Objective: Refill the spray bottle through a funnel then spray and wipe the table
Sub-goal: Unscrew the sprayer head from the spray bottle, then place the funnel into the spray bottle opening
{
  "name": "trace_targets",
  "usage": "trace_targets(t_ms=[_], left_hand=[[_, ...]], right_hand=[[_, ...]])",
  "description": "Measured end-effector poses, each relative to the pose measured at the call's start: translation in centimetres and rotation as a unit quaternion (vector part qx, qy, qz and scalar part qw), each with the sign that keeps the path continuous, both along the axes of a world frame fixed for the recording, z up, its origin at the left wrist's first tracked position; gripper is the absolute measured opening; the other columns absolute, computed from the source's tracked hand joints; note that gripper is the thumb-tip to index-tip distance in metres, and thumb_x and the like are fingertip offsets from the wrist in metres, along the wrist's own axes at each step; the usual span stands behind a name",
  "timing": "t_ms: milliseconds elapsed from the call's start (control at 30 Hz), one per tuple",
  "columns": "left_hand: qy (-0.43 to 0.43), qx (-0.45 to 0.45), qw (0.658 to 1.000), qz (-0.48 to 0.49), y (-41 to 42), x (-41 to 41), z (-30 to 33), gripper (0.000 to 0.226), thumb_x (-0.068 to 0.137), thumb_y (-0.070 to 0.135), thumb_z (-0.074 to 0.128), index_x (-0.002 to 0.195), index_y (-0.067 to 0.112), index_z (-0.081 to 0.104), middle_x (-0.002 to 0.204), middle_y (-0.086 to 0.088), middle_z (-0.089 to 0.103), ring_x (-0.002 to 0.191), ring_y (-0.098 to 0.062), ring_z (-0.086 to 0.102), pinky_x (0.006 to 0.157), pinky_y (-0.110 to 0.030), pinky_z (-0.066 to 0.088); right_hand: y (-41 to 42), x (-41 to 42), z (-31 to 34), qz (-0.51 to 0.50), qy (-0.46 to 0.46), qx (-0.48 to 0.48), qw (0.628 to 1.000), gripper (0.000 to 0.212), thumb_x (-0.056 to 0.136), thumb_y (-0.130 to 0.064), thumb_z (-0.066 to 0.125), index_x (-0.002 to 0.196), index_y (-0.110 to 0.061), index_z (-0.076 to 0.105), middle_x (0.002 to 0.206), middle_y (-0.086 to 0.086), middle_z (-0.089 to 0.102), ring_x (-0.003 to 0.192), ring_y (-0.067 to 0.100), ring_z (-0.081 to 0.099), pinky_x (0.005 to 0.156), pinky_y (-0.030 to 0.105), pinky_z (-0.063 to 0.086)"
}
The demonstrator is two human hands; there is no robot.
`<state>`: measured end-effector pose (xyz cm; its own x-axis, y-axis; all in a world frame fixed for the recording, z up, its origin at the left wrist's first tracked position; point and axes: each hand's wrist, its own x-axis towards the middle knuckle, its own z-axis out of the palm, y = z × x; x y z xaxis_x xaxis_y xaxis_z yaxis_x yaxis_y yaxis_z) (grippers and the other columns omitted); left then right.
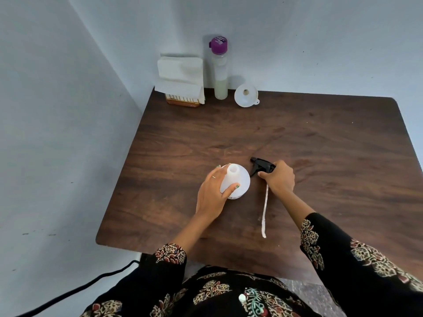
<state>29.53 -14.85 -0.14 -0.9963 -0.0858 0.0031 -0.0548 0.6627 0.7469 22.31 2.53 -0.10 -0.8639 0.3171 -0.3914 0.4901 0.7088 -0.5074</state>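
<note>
A white spray bottle (240,180) stands upright near the middle of the dark wooden table (320,156), its neck uncovered. My left hand (214,193) grips its body from the left. My right hand (279,178) holds the black trigger head (261,164) just right of the bottle, low over the table. The head's white dip tube (265,211) trails toward me. A white funnel (246,95) lies on its side at the back of the table. Left of it stands a tall clear refill bottle (220,74) with a purple cap and some pale liquid.
A holder with white paper napkins (180,81) sits in the back left corner against the wall. Walls close in behind and to the left of the table. A black cable (75,291) runs along the floor at the lower left.
</note>
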Motion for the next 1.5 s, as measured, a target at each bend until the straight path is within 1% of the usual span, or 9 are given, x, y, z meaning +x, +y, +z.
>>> trace_targets(t_ms=[133,333,467,600,700,833,967,1167,1500], left_hand=[[-0.003,0.003,1.000,-0.007,0.0,-0.1,0.0,0.054,0.085,0.039,0.062,0.134,0.020,0.049,0.139,0.001,0.050,0.132,-0.016,0.040,0.094,-0.020,0.032],[0.015,-0.001,0.999,-0.050,-0.9,-0.2,-1.3,0.053,0.090,0.047,0.049,0.139,0.032,0.037,0.146,0.013,0.041,0.132,-0.007,0.037,0.101,-0.027,0.038],[0.067,0.050,0.997,0.000,-2.0,-0.2,-2.1,0.044,0.091,0.039,0.037,0.134,0.027,0.044,0.140,0.011,0.046,0.128,-0.004,0.041,0.104,-0.026,0.037],[0.068,0.144,0.980,0.116,-3.1,-4.0,-1.7,0.032,0.086,0.034,0.042,0.116,0.035,0.052,0.118,0.018,0.052,0.112,-0.007,0.051,0.094,-0.036,0.047],[0.027,0.169,0.977,0.125,-3.4,-9.3,-0.8,0.025,0.088,0.028,0.051,0.111,0.036,0.053,0.115,0.015,0.054,0.107,-0.007,0.054,0.091,-0.036,0.050],[-0.098,0.173,0.977,0.081,-2.4,-17.2,-0.3,0.037,0.092,0.028,0.053,0.128,0.026,0.049,0.134,0.001,0.048,0.119,-0.016,0.050,0.099,-0.032,0.044],[-0.196,0.194,0.961,0.035,-0.3,-24.1,-0.4,0.056,0.094,0.030,0.048,0.145,0.024,0.027,0.153,-0.003,0.026,0.136,-0.021,0.034,0.112,-0.038,0.031],[-0.248,0.241,0.938,0.027,2.0,-30.3,-0.3,0.071,0.093,0.011,0.041,0.150,0.025,0.000,0.159,-0.007,0.005,0.145,-0.023,0.011,0.116,-0.039,0.015],[-0.210,0.327,0.921,0.040,2.4,-29.8,-1.0,0.065,0.090,0.007,0.036,0.150,0.024,0.016,0.154,0.000,0.025,0.140,-0.015,0.025,0.114,-0.029,0.022]], right_hand=[[0.0,0.3,-0.2,0.013,0.014,0.011,1.000,0.047,0.080,-0.034,0.073,0.110,-0.005,0.050,0.112,0.014,0.059,0.101,0.033,0.057,0.067,0.033,0.039],[0.1,0.4,-0.1,-0.012,0.048,0.065,0.997,0.054,0.084,-0.056,0.053,0.110,-0.009,0.046,0.102,0.010,0.063,0.091,0.034,0.061,0.074,0.037,0.041],[0.8,-0.2,-0.2,-0.064,0.153,0.028,0.986,0.035,0.091,-0.041,0.045,0.108,-0.011,0.052,0.097,0.007,0.065,0.075,0.022,0.057,0.069,0.034,0.042],[1.4,-3.2,0.3,-0.023,0.217,-0.022,0.976,0.016,0.093,-0.018,0.044,0.099,-0.013,0.057,0.097,0.004,0.063,0.076,0.016,0.054,0.065,0.028,0.037],[1.0,-7.1,0.8,0.065,0.203,-0.033,0.976,0.017,0.091,-0.013,0.048,0.103,-0.013,0.060,0.101,0.002,0.062,0.079,0.013,0.053,0.069,0.027,0.037],[0.0,-13.2,0.8,0.110,0.160,-0.038,0.980,0.029,0.086,-0.013,0.053,0.114,-0.012,0.057,0.115,0.007,0.056,0.097,0.021,0.056,0.075,0.030,0.040],[-1.1,-19.0,-0.4,0.061,0.079,-0.088,0.991,0.057,0.084,-0.017,0.059,0.137,-0.017,0.038,0.139,0.012,0.039,0.125,0.029,0.044,0.099,0.041,0.040],[-2.1,-23.6,-2.3,0.069,0.035,-0.164,0.983,0.085,0.082,-0.007,0.061,0.150,-0.026,0.013,0.154,0.008,0.023,0.140,0.029,0.027,0.111,0.045,0.030],[-3.4,-23.6,-2.4,0.092,0.123,-0.157,0.975,0.064,0.092,-0.011,0.045,0.149,-0.024,0.020,0.147,0.005,0.039,0.133,0.027,0.038,0.109,0.051,0.032]])
